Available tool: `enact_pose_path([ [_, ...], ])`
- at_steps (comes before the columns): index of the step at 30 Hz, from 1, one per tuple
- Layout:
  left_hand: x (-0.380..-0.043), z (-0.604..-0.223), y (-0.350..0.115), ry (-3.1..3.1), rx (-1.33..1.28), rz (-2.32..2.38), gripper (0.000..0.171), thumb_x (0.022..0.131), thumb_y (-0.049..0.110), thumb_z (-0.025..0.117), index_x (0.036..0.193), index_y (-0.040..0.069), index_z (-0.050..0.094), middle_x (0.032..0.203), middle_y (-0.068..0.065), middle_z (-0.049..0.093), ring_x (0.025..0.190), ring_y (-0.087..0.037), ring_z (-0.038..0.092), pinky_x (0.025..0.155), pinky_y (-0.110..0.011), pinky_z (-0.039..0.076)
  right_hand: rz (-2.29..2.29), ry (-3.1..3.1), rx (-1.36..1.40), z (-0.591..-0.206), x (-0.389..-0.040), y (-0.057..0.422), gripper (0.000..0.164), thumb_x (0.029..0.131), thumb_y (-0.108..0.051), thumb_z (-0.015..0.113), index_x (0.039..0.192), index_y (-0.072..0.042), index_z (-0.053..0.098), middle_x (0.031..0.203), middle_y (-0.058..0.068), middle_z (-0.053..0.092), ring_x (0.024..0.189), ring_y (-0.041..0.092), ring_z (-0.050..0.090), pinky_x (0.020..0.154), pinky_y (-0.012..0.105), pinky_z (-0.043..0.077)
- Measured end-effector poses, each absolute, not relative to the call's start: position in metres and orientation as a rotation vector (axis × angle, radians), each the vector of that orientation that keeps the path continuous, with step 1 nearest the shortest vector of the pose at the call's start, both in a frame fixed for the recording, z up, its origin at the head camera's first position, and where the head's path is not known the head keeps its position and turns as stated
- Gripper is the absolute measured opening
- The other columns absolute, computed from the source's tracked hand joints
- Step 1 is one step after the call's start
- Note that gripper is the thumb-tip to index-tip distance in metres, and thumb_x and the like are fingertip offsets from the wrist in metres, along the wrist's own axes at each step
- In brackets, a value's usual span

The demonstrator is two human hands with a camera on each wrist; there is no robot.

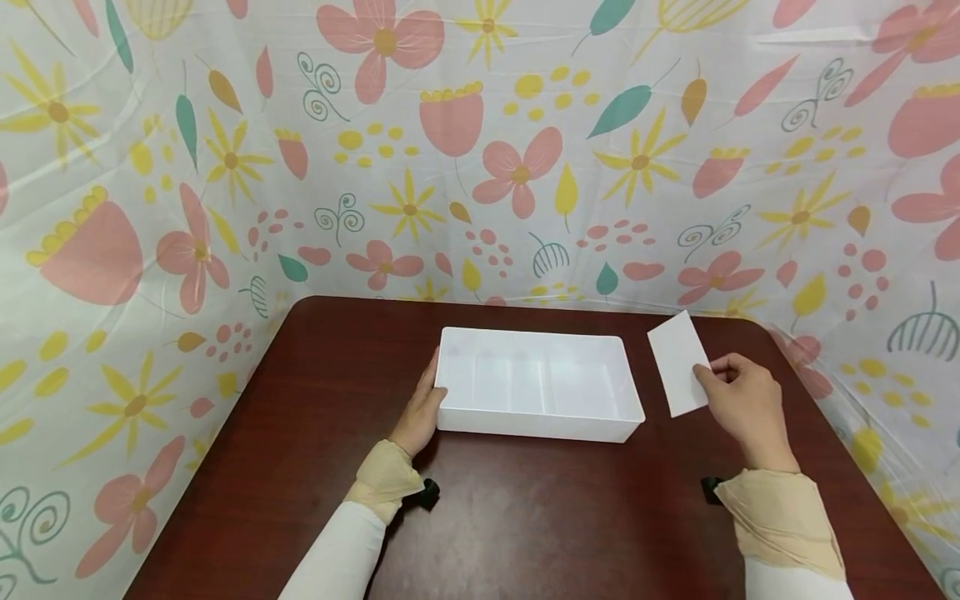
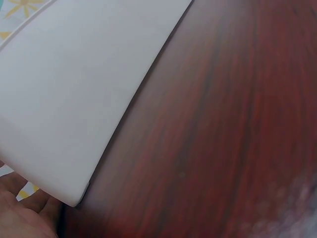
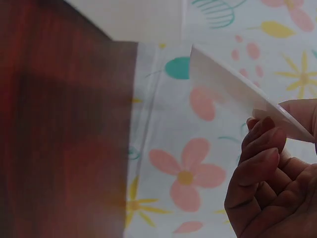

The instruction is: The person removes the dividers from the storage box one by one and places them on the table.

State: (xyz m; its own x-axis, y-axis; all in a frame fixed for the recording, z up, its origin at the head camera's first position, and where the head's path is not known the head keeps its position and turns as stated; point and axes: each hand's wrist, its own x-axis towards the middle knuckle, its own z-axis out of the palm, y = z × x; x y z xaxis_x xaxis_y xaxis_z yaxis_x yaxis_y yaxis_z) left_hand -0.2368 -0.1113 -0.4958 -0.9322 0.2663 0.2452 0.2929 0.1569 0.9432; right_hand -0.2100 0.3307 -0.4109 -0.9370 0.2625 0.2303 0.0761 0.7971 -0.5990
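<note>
A white, open-topped rectangular storage box (image 1: 540,426) sits on the table, with upright lines showing across its inside. My left hand (image 1: 420,412) grips its left end, thumb at the rim and fingers along the outer wall. In the left wrist view, the box's smooth long side (image 2: 84,84) fills the upper left, and part of the left hand (image 2: 22,210) shows at its corner. To the right of the box, my right hand (image 1: 746,404) pinches a thin white rectangular panel (image 1: 677,367) by its right edge. The right wrist view shows that panel (image 3: 228,84) nearly edge-on, between thumb and fingers.
The dark red-brown wooden table (image 1: 525,517) has rounded far corners. A cloth printed with flowers (image 1: 480,167) hangs behind it and along both sides. Each wrist wears a beige wrap (image 1: 783,521) with a small black device.
</note>
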Motion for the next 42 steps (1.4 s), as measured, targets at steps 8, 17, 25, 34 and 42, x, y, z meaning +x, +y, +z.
enact_pose_path([
  [8, -0.248, -0.518, -0.111, -2.351, -0.594, -1.901, 0.066, 0.096, -0.002, 0.031, 0.156, 0.012, 0.007, 0.160, -0.006, 0.008, 0.141, -0.016, 0.004, 0.114, -0.054, 0.008, 0.934, -2.722, -0.310, -0.446, -0.217, 0.340, 0.040, 0.095, -0.039, 0.056, 0.098, 0.000, 0.065, 0.073, 0.010, 0.061, 0.061, 0.024, 0.053, 0.052, 0.035, 0.042],
  [17, -0.252, -0.531, -0.109, -2.391, -0.559, -1.843, 0.067, 0.096, 0.002, 0.028, 0.157, 0.016, 0.005, 0.161, -0.001, 0.007, 0.141, -0.013, 0.004, 0.114, -0.055, 0.010, 1.125, -2.752, -0.353, -0.479, -0.221, 0.332, 0.040, 0.096, -0.033, 0.057, 0.104, 0.005, 0.062, 0.077, 0.016, 0.067, 0.058, 0.028, 0.064, 0.047, 0.032, 0.051],
  [25, -0.241, -0.503, -0.108, -2.328, -0.611, -1.861, 0.062, 0.095, -0.008, 0.028, 0.153, -0.001, 0.007, 0.158, -0.020, 0.009, 0.141, -0.028, 0.005, 0.113, -0.058, 0.009, 1.033, -2.782, -0.399, -0.492, -0.229, 0.327, 0.040, 0.094, -0.033, 0.058, 0.103, 0.006, 0.063, 0.079, 0.019, 0.065, 0.062, 0.029, 0.060, 0.052, 0.035, 0.048],
  [34, -0.246, -0.509, -0.109, -2.354, -0.574, -1.871, 0.063, 0.095, -0.004, 0.028, 0.154, 0.002, 0.007, 0.159, -0.017, 0.008, 0.141, -0.026, 0.005, 0.113, -0.059, 0.009, 0.868, -2.888, -0.469, -0.494, -0.230, 0.330, 0.045, 0.091, -0.039, 0.059, 0.096, 0.005, 0.067, 0.098, 0.029, 0.064, 0.084, 0.040, 0.055, 0.067, 0.047, 0.044],
  [42, -0.257, -0.531, -0.111, -2.361, -0.557, -1.825, 0.066, 0.095, 0.002, 0.029, 0.156, 0.015, 0.008, 0.160, -0.002, 0.010, 0.140, -0.012, 0.006, 0.114, -0.053, 0.011, 0.851, -2.968, -0.473, -0.496, -0.233, 0.331, 0.048, 0.089, -0.042, 0.062, 0.095, 0.005, 0.068, 0.097, 0.030, 0.064, 0.084, 0.043, 0.056, 0.068, 0.049, 0.045],
])
